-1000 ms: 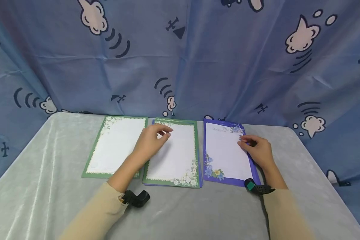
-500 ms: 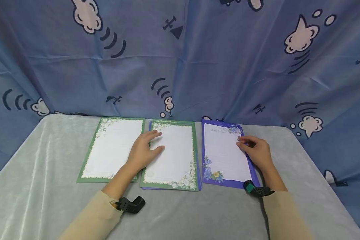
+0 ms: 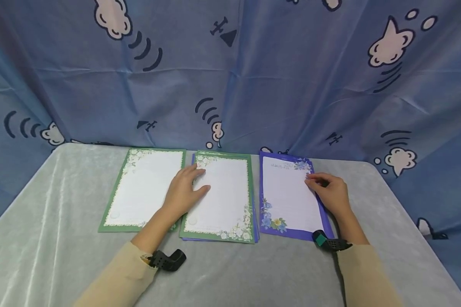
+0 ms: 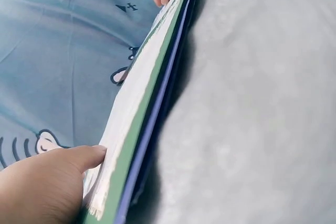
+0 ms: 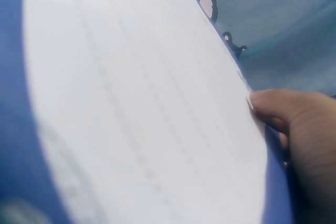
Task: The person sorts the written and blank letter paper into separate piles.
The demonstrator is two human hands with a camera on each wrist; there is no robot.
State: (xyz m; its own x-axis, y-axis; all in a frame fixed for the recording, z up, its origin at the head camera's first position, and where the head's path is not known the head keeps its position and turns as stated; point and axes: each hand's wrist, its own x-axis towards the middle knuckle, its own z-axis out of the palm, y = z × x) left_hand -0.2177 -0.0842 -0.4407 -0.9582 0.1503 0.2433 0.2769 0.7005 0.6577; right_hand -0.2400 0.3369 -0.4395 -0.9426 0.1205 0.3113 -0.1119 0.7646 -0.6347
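Note:
My left hand (image 3: 182,194) lies at the left edge of the middle stack of green-bordered paper (image 3: 223,196) in the head view. Its thumb and forefinger are spread apart. The left wrist view shows its thumb (image 4: 86,158) on the white sheet, the other fingers hidden. Purple sheets (image 4: 139,169) lie under the green one. On the right, my right hand (image 3: 330,192) pinches the right edge of a purple-bordered sheet (image 3: 290,196) with blue flowers. In the right wrist view, its thumb (image 5: 278,103) is at the sheet's edge and its fingertips are mostly hidden.
Another green-bordered sheet (image 3: 146,187) lies at the left, partly behind my left forearm. A grey cloth (image 3: 234,277) covers the table. Behind it hangs a blue patterned curtain (image 3: 276,98).
My left hand has moved left and down from above the middle stack to its left edge, its thumb and forefinger spreading. My right hand stays at the purple-bordered sheet.

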